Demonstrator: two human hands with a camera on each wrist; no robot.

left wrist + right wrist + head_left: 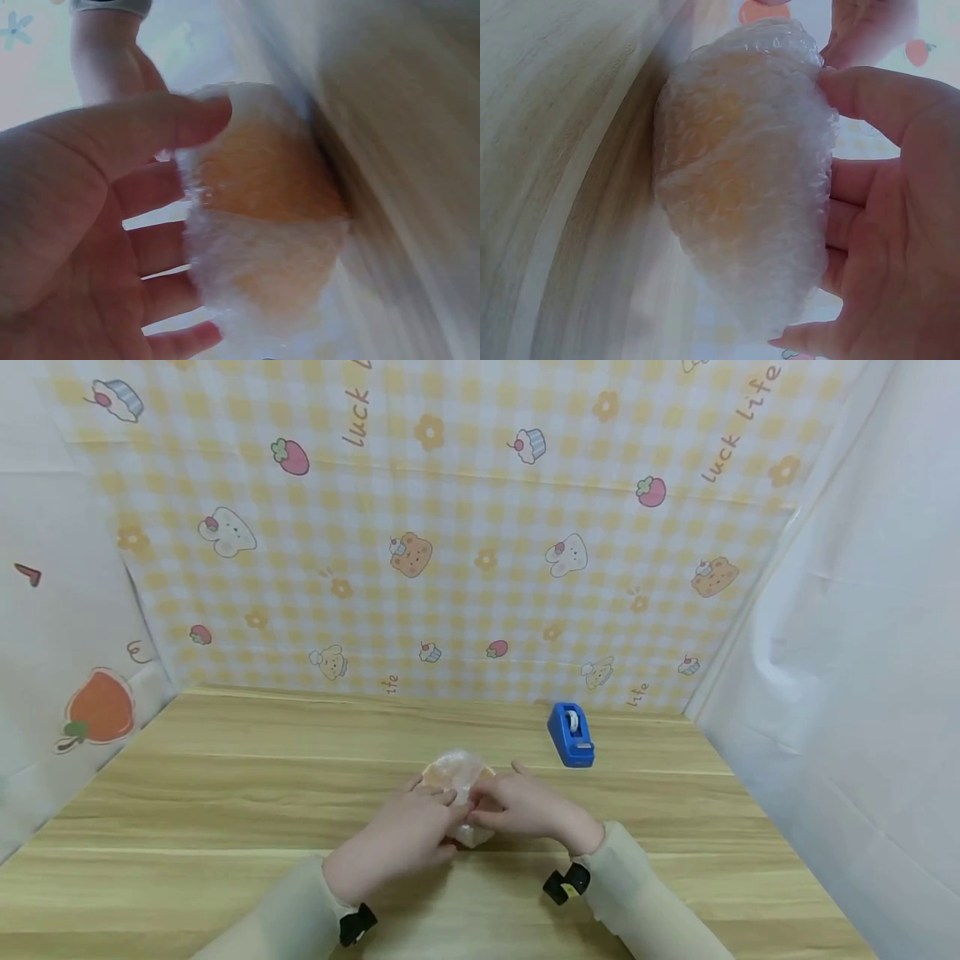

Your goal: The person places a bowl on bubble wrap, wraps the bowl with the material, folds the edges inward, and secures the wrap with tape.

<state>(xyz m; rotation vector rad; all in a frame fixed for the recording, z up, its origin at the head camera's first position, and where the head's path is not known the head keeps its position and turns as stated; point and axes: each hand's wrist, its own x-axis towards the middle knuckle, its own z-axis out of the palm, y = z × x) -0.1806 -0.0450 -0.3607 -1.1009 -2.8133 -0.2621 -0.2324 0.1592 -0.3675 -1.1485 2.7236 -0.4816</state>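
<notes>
On the wooden table sits a bundle of clear bubble wrap, with something rounded and orange showing through it. What is inside is blurred by the wrap. My left hand lies over its left side, fingers spread and fairly straight on top; the thumb presses on the near side. From the right, my right hand touches the top of the bundle with extended fingertips, its thumb at the edge of the wrap. Both hands meet near the bundle's middle.
A blue tape dispenser with a roll in it stands behind and to the right of the bundle. A yellow checked cloth hangs along the table's back edge. White sheets hang at the sides.
</notes>
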